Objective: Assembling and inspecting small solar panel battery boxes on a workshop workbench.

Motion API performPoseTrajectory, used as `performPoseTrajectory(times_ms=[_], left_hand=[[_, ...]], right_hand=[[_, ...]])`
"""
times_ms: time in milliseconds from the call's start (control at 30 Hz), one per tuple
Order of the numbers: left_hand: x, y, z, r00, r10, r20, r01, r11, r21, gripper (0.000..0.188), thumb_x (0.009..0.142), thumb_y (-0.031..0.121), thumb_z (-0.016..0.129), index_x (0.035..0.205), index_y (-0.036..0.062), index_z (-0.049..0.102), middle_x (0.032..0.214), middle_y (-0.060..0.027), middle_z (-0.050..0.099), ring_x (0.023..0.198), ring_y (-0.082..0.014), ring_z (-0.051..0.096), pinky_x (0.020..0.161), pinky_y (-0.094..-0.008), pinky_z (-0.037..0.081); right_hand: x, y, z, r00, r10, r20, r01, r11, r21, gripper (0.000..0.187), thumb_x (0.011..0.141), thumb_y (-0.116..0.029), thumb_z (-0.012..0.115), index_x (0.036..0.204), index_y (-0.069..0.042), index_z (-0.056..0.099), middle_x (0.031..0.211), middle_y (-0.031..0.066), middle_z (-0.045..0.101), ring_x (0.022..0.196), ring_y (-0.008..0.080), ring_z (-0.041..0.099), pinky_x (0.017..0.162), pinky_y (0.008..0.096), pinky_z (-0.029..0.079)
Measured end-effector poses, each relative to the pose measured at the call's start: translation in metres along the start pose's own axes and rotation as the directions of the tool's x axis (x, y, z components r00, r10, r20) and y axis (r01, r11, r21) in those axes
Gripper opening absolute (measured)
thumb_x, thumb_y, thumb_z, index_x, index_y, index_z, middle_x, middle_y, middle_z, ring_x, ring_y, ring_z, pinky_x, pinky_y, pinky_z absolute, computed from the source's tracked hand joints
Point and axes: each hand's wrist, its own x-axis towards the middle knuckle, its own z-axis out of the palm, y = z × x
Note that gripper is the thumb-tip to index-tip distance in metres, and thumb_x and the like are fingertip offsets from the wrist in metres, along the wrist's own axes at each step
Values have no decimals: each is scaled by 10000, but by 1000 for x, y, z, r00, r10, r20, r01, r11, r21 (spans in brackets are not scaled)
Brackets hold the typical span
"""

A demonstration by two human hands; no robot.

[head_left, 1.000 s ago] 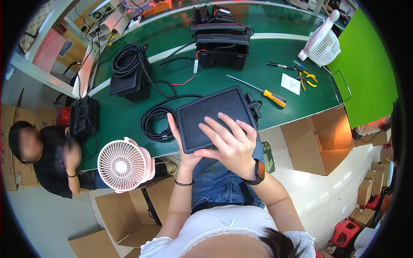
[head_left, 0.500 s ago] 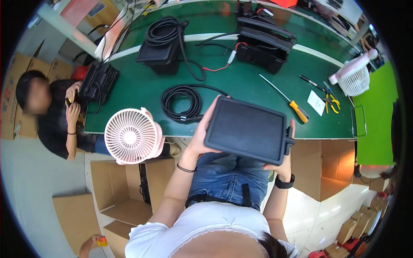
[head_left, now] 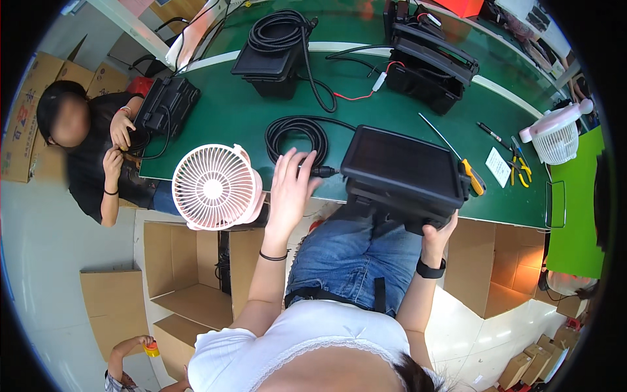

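Note:
A black lidded plastic box (head_left: 401,170) is at the front edge of the green table, tilted so its flat lid faces up. My right hand (head_left: 439,236) grips its lower right corner, with the thumb in front and the other fingers partly hidden. My left hand (head_left: 292,186) is off the box, fingers stretched out and holding nothing. It hovers beside the connector end (head_left: 324,171) of a coiled black cable (head_left: 281,134); whether the fingertips touch it I cannot tell. From the coil, the cable runs behind the box.
A pink fan (head_left: 215,188) stands left of my left hand. An orange-handled screwdriver (head_left: 471,176), yellow pliers (head_left: 520,171) and a white card (head_left: 498,166) lie right. Farther back are another box (head_left: 268,65) and an open black case (head_left: 428,72). A co-worker (head_left: 98,144) handles a black case at left.
My left hand has let go of the box and moved left toward the cable connector. The box has tipped, showing its front side, and sits farther right in view, as my view has shifted.

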Motion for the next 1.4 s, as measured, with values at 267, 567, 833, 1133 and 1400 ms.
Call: performPoseTrajectory(times_ms=[267,567,833,1133,1400], left_hand=[[15,-2,-14,968,-25,-251,-32,975,-221,273,878,25,631,1149,63,640,1145,-117,638,1111,-321,595,1091,-515,379],[59,96,-82,752,123,-648,-441,824,-355,215,817,69,638,1015,57,721,1133,-175,662,1065,-349,639,1050,-511,435],[52,123,-50,865,464,-190,-499,763,-410,485,840,349,714,1274,157,610,1371,-118,564,1290,-330,518,1089,-482,385],[-9,56,28,816,-242,-526,-227,702,-675,354,945,49,540,1283,22,435,1324,-197,481,1261,-342,477,1099,-468,359],[-80,58,75,938,-301,173,264,295,-918,100,1004,15,528,1083,-2,587,995,-83,627,849,-117,599,772,-242,490]], right_hand=[[18,-15,-20,999,-44,14,44,999,-4,1104,534,-402,984,1393,30,440,1278,104,574,1172,210,575,1020,356,458],[7,-29,-14,966,63,252,25,943,-332,1361,411,-261,1018,1526,4,284,1539,155,369,1357,259,451,1109,395,405],[5,-71,6,952,-186,244,221,967,-126,1609,426,-394,994,1582,-148,-97,1613,222,182,1469,382,263,1168,515,284],[0,-184,87,803,19,596,594,73,-801,678,743,-202,757,1388,-249,554,1365,79,539,1327,329,453,1130,615,250],[21,-159,93,666,-142,732,735,-43,-677,569,792,-114,600,1359,-117,557,1105,99,570,1215,318,533,1112,546,358]])
